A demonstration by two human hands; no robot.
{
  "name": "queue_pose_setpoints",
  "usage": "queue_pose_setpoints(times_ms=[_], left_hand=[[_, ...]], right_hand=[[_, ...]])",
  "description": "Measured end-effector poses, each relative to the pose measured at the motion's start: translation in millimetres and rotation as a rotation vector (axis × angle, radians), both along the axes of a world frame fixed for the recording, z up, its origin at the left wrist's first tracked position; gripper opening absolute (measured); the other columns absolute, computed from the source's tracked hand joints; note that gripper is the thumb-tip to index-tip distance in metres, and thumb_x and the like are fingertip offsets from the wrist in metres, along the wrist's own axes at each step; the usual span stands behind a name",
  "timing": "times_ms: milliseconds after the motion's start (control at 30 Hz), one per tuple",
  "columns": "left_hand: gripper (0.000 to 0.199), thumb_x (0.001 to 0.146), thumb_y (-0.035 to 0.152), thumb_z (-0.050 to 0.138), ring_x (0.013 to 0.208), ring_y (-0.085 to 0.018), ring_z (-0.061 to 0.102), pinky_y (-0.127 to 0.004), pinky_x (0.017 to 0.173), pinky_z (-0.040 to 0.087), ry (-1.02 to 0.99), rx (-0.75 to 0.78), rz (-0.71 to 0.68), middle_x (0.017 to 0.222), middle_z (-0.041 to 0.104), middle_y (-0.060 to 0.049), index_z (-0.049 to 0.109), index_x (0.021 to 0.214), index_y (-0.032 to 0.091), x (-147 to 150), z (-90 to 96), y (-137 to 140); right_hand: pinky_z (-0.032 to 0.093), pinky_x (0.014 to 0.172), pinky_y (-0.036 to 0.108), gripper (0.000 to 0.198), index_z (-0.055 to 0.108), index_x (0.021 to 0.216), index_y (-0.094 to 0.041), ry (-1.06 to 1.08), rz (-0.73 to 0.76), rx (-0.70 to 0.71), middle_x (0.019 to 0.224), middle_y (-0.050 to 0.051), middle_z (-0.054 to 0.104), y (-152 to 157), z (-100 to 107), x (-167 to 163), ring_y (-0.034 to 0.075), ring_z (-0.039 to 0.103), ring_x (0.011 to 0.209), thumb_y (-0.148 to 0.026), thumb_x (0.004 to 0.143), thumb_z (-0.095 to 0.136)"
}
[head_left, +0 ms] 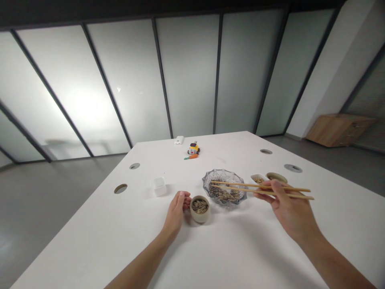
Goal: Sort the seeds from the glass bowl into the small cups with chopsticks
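Observation:
A small beige cup (200, 217) full of striped sunflower seeds (200, 206) stands upright on the table. My left hand (177, 208) is at its left side, fingers loosely bent beside the wall and the thumb raised; whether they press on it is hard to tell. My right hand (288, 206) holds a pair of wooden chopsticks (258, 188), pointing left. Their tips reach over the inside of a clear scalloped glass bowl (224, 202), which contains more seeds and some darker pieces. Nothing can be made out between the tips.
Behind my right hand are a white dish (255, 177) with light brown bits and a beige lid or dish (276, 176). A white square container (159, 187) stands left. Farther back lie a yellow toy car (194, 149), an orange carrot-like piece (192, 157) and a white device (179, 140).

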State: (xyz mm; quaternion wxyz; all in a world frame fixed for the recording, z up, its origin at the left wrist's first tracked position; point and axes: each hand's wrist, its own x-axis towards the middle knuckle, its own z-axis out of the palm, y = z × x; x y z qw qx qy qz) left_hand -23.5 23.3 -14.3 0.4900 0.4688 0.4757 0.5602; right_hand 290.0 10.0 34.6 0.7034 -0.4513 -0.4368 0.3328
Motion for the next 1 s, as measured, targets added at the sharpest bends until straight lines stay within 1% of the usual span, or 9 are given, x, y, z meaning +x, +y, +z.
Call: queue_pose_setpoints(times_ms=[33,133,200,267,400,533,667,900,1000], left_hand=[[0.076,0.081,0.092,0.063,0.084,-0.023,0.065,-0.036,0.081,0.052,0.003,0.000,-0.001,0.089,0.071,-0.006,0.071,0.098,0.019,-0.2,0.5,-0.2],[0.075,0.082,0.092,0.062,0.083,-0.023,0.065,-0.036,0.080,0.053,0.017,0.000,0.000,0.088,0.071,-0.006,0.071,0.097,0.019,-0.6,1.6,-0.3],[0.076,0.082,0.092,0.061,0.084,-0.023,0.065,-0.036,0.081,0.053,0.027,0.004,0.005,0.089,0.071,-0.007,0.071,0.097,0.019,-0.6,2.1,-0.2],[0.076,0.083,0.092,0.060,0.085,-0.024,0.066,-0.036,0.081,0.053,0.036,0.010,0.007,0.090,0.072,-0.007,0.071,0.097,0.019,-0.3,2.3,-0.2],[0.074,0.084,0.091,0.060,0.085,-0.024,0.067,-0.037,0.081,0.054,0.040,0.017,0.010,0.090,0.072,-0.008,0.071,0.097,0.019,0.2,2.1,-0.4],[0.071,0.086,0.089,0.061,0.085,-0.024,0.067,-0.037,0.081,0.054,0.036,0.020,0.015,0.089,0.073,-0.008,0.072,0.096,0.019,0.4,1.8,-0.5],[0.069,0.087,0.086,0.061,0.084,-0.023,0.067,-0.037,0.081,0.054,0.034,0.024,0.011,0.089,0.073,-0.007,0.072,0.097,0.019,0.3,3.0,-0.9],[0.072,0.083,0.089,0.063,0.085,-0.023,0.066,-0.037,0.082,0.053,0.028,0.011,0.010,0.089,0.071,-0.007,0.071,0.096,0.019,0.6,5.1,-1.2],[0.074,0.082,0.091,0.063,0.084,-0.024,0.065,-0.037,0.081,0.053,0.029,0.005,0.007,0.088,0.071,-0.007,0.071,0.095,0.020,0.9,6.0,-1.5]], right_hand=[[0.071,0.075,0.042,0.044,0.080,0.081,-0.027,-0.091,-0.079,0.025,0.094,0.005,0.082,0.0,0.6,3.7,0.024,0.081,0.082,-0.071,0.084,0.079],[0.070,0.081,0.042,0.046,0.082,0.083,-0.028,-0.492,-0.283,0.105,0.089,0.005,0.083,-1.2,0.5,11.7,0.026,0.082,0.085,-0.071,0.092,0.070],[0.068,0.084,0.041,0.043,0.082,0.082,-0.030,-0.715,-0.308,0.186,0.088,0.004,0.083,-1.9,-0.8,13.2,0.026,0.082,0.089,-0.067,0.097,0.065],[0.067,0.084,0.039,0.039,0.082,0.082,-0.031,-0.825,-0.283,0.255,0.088,0.002,0.083,-2.2,-2.4,12.5,0.025,0.082,0.090,-0.059,0.101,0.063],[0.067,0.079,0.035,0.033,0.082,0.085,-0.029,-0.876,-0.253,0.295,0.089,0.002,0.083,-1.5,-4.3,10.5,0.023,0.082,0.088,-0.048,0.104,0.062],[0.066,0.083,0.036,0.030,0.082,0.087,-0.029,-0.889,-0.241,0.309,0.091,0.001,0.084,-0.9,-5.1,11.5,0.022,0.082,0.088,-0.045,0.104,0.064],[0.067,0.081,0.037,0.026,0.082,0.090,-0.030,-0.889,-0.226,0.303,0.092,0.000,0.084,-1.1,-5.8,12.6,0.023,0.082,0.089,-0.045,0.103,0.065],[0.067,0.082,0.036,0.028,0.083,0.090,-0.029,-0.877,-0.243,0.309,0.093,0.001,0.084,-1.6,-6.2,12.0,0.023,0.082,0.089,-0.045,0.104,0.065],[0.068,0.083,0.037,0.032,0.084,0.087,-0.029,-0.842,-0.259,0.289,0.092,0.002,0.084,-1.7,-4.7,11.0,0.024,0.082,0.091,-0.049,0.103,0.065]])
